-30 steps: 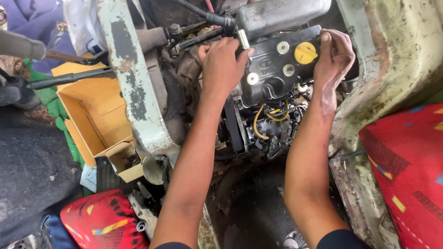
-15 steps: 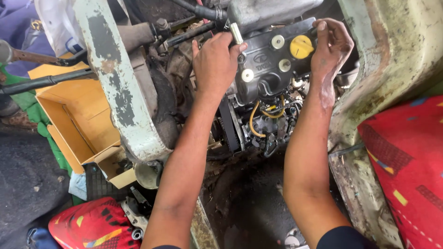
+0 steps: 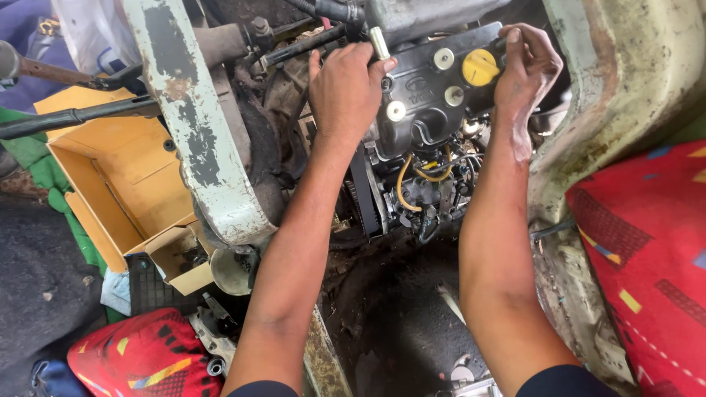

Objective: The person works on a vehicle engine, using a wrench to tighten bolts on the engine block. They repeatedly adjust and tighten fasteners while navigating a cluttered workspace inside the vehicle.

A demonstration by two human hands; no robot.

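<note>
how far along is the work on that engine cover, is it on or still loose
Done: the black engine cover sits on top of the engine, yellow filler cap in place, three pale round fasteners showing. In hand: the left hand grips its left edge, the right hand its right edge. Left: whether the fasteners are tight cannot be told.

Setting is the interior of a vehicle, viewed from above in daylight. A pale green painted frame member (image 3: 193,140), chipped and rusted, runs diagonally at left. A matching worn body panel (image 3: 625,95) stands at right. Red patterned seat cushions lie at right (image 3: 647,265) and lower left (image 3: 140,360). An open yellow cardboard box (image 3: 118,184) sits left, beside dark grey floor matting (image 3: 37,294). Bare ground (image 3: 397,316) shows below, dark and oily.
</note>
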